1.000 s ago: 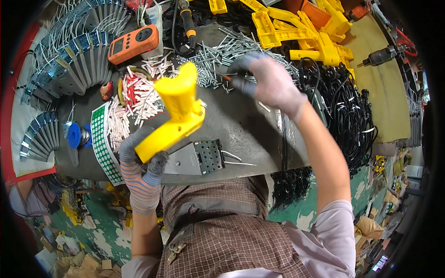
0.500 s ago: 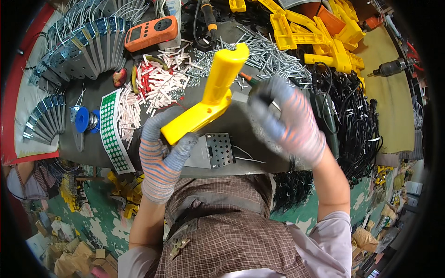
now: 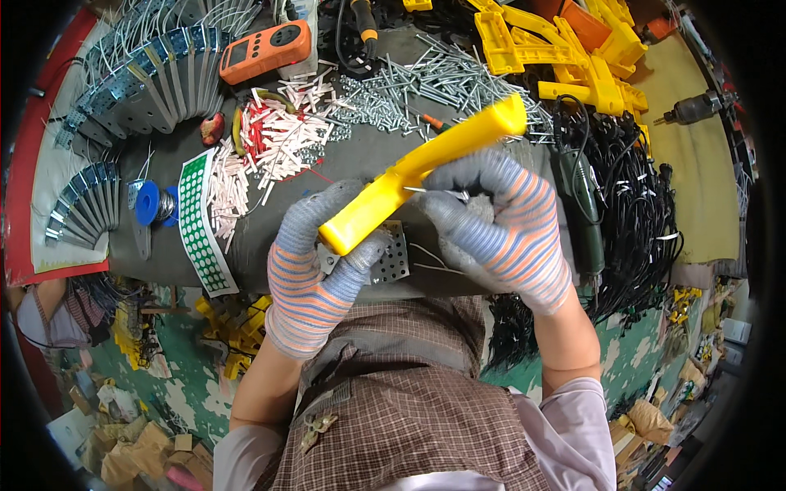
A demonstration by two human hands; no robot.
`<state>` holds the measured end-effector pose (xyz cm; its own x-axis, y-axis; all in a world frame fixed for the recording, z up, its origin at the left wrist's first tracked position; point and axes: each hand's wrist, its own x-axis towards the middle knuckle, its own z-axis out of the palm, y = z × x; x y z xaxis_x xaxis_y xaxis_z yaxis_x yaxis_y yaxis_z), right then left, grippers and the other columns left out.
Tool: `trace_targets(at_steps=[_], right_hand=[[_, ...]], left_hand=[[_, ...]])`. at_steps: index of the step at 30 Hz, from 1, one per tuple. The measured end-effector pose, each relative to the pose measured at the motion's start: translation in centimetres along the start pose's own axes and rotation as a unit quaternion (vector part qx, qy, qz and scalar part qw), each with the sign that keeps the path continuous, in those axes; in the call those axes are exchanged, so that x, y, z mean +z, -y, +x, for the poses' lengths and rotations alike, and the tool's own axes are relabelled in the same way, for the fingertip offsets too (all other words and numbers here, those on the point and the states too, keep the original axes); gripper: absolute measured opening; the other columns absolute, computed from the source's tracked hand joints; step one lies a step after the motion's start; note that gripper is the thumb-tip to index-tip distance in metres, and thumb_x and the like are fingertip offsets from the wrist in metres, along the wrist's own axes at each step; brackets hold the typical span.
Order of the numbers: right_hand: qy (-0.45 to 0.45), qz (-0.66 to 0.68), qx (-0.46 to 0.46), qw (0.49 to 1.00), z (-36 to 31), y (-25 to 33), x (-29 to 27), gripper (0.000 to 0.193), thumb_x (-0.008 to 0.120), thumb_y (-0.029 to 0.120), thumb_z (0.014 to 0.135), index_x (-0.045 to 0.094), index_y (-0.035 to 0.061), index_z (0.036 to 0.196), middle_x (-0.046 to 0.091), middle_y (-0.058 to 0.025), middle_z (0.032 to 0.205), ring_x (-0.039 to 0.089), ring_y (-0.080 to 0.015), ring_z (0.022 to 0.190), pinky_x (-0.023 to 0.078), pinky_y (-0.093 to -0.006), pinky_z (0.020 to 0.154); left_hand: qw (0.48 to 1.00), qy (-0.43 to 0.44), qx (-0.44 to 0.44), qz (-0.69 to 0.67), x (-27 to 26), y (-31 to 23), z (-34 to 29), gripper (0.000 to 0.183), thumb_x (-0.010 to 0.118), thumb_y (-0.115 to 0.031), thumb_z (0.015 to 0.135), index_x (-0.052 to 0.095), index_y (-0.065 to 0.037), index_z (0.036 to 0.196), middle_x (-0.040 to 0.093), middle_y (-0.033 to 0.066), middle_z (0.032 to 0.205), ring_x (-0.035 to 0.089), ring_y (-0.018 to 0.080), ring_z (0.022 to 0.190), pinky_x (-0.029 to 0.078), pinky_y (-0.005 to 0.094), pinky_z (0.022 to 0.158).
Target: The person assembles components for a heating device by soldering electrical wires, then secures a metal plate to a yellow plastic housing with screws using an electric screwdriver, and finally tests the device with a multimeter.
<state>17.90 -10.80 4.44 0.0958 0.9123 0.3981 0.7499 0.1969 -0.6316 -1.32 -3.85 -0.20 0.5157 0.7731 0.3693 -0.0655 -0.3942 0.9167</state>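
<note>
My left hand (image 3: 327, 254) is closed around the lower end of a bent yellow plastic housing (image 3: 372, 213), whose other arm slants up to the right. In the fingers of my right hand (image 3: 503, 225) is a thin metal screw (image 3: 416, 190), its end against the housing near the bend. Whether it sits in a hole cannot be made out. Under my hands a perforated grey metal plate (image 3: 395, 255) with a white wire (image 3: 434, 260) lies on the dark bench, partly hidden by the left hand.
Long screws (image 3: 458, 78) and a screwdriver (image 3: 434, 123) lie beyond my hands. White sleeves (image 3: 278, 147), a green-dotted sticker sheet (image 3: 201, 221) and a blue wire spool (image 3: 149, 203) are leftward. Black cables (image 3: 626, 196), yellow housings (image 3: 602, 86) and a dark green power tool (image 3: 585, 213) are rightward.
The yellow housing has tipped over to the right, and my left hand has shifted slightly right. My right hand has come in to the housing's bend with the screw, uncovering the screwdriver.
</note>
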Motion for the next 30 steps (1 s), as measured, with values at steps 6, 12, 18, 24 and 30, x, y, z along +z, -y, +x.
trace_targets(at_steps=[6,12,18,24,30], right_hand=[[-0.076,0.234,0.224,0.943,0.2,-0.1,2.6,0.026,0.076,0.018,0.082,0.063,0.0007,0.096,0.062,-0.0073,0.083,0.059,-0.0127,0.071,0.049,-0.0281,0.066],[-0.156,-0.041,-0.119,0.98,-0.2,-0.9,0.0,0.035,0.072,0.005,0.078,0.064,0.0028,0.112,0.061,-0.0148,0.106,0.061,-0.0273,0.079,0.052,-0.034,0.073],[0.05,0.2,0.048,0.977,-4.7,-0.2,-2.6,0.045,0.062,-0.007,0.078,0.062,0.0018,0.122,0.063,-0.0188,0.106,0.066,-0.0307,0.092,0.052,-0.0351,0.078],[-0.214,0.459,0.329,0.797,-10.4,2.1,1.7,0.039,0.062,0.005,0.091,0.054,0.0008,0.129,0.062,-0.0142,0.116,0.063,-0.0211,0.102,0.055,-0.0354,0.088],[-0.207,0.428,0.411,0.778,-9.5,0.5,4.6,0.039,0.062,0.008,0.092,0.055,0.0029,0.13,0.062,-0.0111,0.109,0.063,-0.0163,0.091,0.055,-0.0309,0.082]], left_hand=[[0.994,-0.03,-0.086,-0.062,0.9,-0.8,0.2,0.049,0.075,-0.011,0.084,0.051,-0.001,0.127,0.06,0.0094,0.111,0.06,0.017,0.101,0.049,0.0304,0.089],[0.992,0.038,-0.103,-0.054,-0.7,-1.6,1.6,0.05,0.074,-0.013,0.085,0.051,-0.001,0.127,0.061,0.0103,0.115,0.06,0.0172,0.105,0.05,0.0308,0.09],[0.965,-0.022,-0.074,-0.251,-0.2,-3.3,2.3,0.056,0.073,-0.013,0.086,0.047,0.002,0.133,0.056,0.0127,0.127,0.057,0.0201,0.112,0.048,0.0336,0.096],[0.966,0.162,0.007,0.203,-0.2,1.2,-1.0,0.08,0.08,-0.042,0.073,0.047,-0.006,0.136,0.054,0.0158,0.125,0.052,0.0333,0.116,0.041,0.0432,0.1],[0.921,0.195,0.043,0.336,1.4,2.1,-1.1,0.081,0.078,-0.055,0.068,0.053,-0.006,0.128,0.058,0.0182,0.12,0.056,0.0387,0.111,0.045,0.0461,0.096]])
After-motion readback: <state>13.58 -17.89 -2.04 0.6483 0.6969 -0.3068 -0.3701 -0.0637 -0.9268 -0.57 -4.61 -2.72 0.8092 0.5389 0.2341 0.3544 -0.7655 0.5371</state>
